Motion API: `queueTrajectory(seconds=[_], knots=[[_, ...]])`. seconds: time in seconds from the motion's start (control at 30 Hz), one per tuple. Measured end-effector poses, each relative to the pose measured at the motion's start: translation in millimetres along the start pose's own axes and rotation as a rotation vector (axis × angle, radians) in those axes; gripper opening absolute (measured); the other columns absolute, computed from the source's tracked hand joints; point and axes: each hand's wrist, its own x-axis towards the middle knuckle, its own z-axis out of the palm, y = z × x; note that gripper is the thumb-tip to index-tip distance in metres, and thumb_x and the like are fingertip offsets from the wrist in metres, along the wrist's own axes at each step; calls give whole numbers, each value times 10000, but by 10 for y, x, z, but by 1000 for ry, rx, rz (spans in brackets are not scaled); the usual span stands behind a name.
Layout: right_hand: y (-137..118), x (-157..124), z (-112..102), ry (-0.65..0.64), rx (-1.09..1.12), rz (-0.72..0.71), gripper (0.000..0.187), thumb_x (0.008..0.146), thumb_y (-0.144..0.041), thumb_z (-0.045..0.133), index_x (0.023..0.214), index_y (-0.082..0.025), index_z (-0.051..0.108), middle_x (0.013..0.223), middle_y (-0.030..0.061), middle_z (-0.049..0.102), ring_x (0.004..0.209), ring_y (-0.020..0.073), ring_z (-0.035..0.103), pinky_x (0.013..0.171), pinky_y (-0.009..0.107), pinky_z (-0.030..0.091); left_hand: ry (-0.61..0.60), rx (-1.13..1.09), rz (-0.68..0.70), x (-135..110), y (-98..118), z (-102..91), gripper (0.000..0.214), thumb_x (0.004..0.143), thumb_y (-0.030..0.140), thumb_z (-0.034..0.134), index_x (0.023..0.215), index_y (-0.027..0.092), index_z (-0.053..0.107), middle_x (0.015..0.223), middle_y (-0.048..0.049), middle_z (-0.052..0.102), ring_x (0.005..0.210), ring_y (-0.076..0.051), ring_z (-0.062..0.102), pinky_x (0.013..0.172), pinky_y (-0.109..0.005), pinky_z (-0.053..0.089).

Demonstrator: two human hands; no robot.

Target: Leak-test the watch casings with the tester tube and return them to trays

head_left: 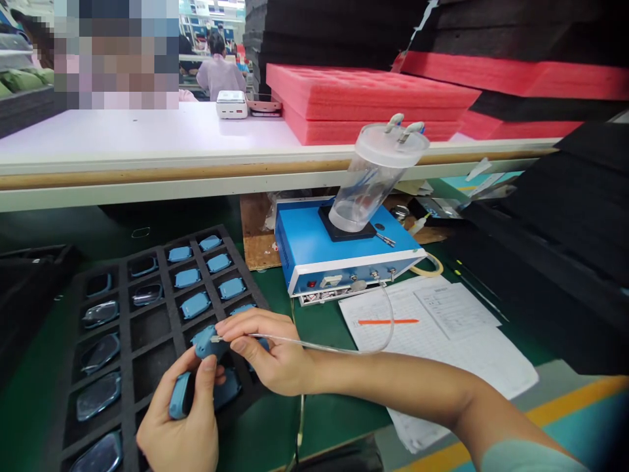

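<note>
My left hand pinches a small blue watch case between thumb and fingers, above the black foam tray. A second watch case, blue with a dark face, is tucked in the same hand. My right hand is closed on the end of a thin clear tube, its small tip touching or very near the pinched case. From there the tube loops back to the front of a blue machine. In the tray's compartments lie blue cases and clear-faced pieces.
A clear cylinder stands tilted on the blue machine. Papers with an orange stick lie to the right. Above runs a white shelf with pink foam; dark foam blocks rise at right. People sit beyond.
</note>
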Motion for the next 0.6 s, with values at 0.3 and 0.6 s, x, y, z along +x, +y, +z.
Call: queueTrajectory(seconds=[0.3, 0.6], knots=[[-22, 10, 1, 20, -1, 20, 190, 1036, -332, 601, 954, -227, 737, 1015, 89, 826, 986, 199, 800, 906, 352, 666, -7, -24, -11, -3, -6, 4, 406, 755, 522, 846, 1031, 227, 806, 807, 1, 778, 677, -186, 744, 686, -272, 573], [-23, 19, 4, 38, 24, -25, 143, 1021, -259, 630, 974, -201, 752, 1018, 104, 828, 988, 203, 802, 903, 349, 670, -3, -10, -11, -8, 17, 1, 419, 756, 532, 839, 1025, 213, 801, 799, -8, 775, 668, -194, 744, 677, -281, 579]])
